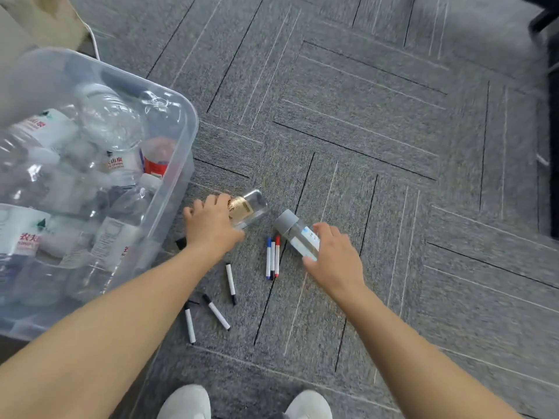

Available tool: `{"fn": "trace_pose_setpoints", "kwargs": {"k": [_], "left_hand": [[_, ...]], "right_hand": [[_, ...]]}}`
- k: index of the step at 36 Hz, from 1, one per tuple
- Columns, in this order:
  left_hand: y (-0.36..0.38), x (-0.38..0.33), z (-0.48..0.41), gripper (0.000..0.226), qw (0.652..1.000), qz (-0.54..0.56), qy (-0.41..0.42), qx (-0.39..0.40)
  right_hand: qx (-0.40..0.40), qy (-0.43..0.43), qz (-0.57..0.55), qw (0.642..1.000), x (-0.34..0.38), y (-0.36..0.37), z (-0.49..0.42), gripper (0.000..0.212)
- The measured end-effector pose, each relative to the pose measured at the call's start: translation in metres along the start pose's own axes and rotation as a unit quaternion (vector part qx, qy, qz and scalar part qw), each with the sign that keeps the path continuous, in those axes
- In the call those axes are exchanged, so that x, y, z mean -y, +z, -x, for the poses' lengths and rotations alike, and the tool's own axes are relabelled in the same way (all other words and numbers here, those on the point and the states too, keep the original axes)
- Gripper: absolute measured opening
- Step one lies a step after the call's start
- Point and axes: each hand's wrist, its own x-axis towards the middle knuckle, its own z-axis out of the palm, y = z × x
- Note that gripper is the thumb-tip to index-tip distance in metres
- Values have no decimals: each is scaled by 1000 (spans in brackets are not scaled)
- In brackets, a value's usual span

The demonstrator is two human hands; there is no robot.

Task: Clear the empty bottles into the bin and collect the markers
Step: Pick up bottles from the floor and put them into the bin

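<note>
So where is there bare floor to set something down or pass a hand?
Free: grey carpet beyond the gold-labelled clear bottle and grey-capped clear bottle, and right of the right hand. Crowded: three coloured markers between it and the left hand, three black-capped white markers beside the packed clear plastic bin.

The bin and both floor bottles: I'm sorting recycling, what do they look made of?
Bin: translucent plastic, contents show through. Gold-labelled bottle: clear and glossy, plastic or glass, unclear. Grey-capped bottle: clear body, probably plastic; matte opaque cap.
</note>
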Motion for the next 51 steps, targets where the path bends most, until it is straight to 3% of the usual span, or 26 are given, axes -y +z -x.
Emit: {"fn": "trace_pose_setpoints", "kwargs": {"k": [3,7,12,18,25,40,46,51], "left_hand": [[-11,-4,27,67,997,65,-3,-28],[-14,-3,55,68,992,118,-35,-8],[-21,-3,67,68,986,155,-57,14],[-51,-16,80,71,988,151,-13,23],[-116,-6,124,75,985,173,-12,-2],[-230,115,143,78,973,160,-147,-82],[-261,135,185,50,970,151,-158,-102],[-268,151,243,33,964,159,-171,-124]], "right_hand": [[27,34,25,999,1,14,-17,71],[69,68,46,994,2,37,-24,83],[90,102,30,990,-2,48,-9,71],[62,100,14,993,-4,18,18,69],[26,55,8,998,26,-48,54,65],[-8,-63,-34,997,131,-146,134,58],[44,-102,-88,990,204,-163,149,53],[26,-135,-111,984,282,-186,141,48]]}}
